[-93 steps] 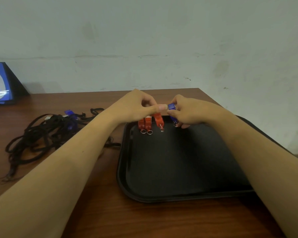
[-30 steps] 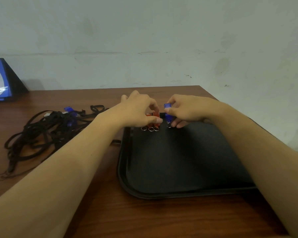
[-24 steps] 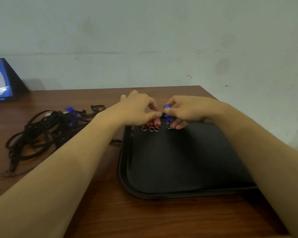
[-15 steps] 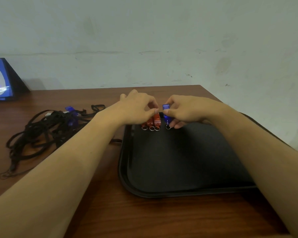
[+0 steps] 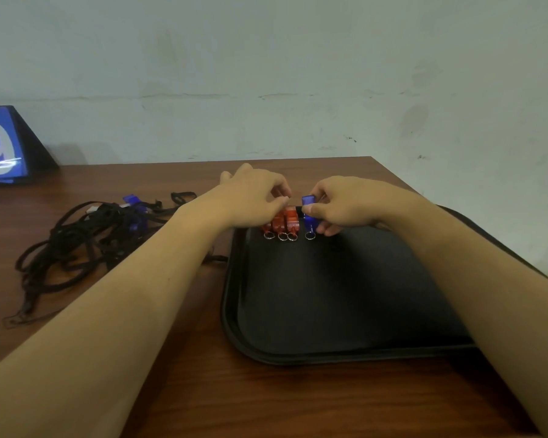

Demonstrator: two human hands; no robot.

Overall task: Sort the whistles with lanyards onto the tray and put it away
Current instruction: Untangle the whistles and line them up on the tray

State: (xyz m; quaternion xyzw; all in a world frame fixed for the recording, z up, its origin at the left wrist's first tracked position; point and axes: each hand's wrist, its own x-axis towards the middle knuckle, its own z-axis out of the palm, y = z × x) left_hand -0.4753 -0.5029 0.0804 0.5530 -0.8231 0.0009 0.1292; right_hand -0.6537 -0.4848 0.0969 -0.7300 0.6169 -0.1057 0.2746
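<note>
At the far edge of the black tray (image 5: pixel 345 355), 3 red whistles (image 5: pixel 280 223) stand side by side; the left hand (image 5: pixel 250 197) pinches them with curled fingers. Just beside, the right hand (image 5: pixel 345 203) pinches a blue whistle (image 5: pixel 309 213). Tangled black lanyards (image 5: pixel 76 245) lie left on the worktop (image 5: pixel 266 399).

Dim, even indoor light leaves soft shadows under both forearms on the brown wooden table (image 5: pixel 203 390). The picture is slightly soft throughout, and the wide-angle lens bends its edges.
</note>
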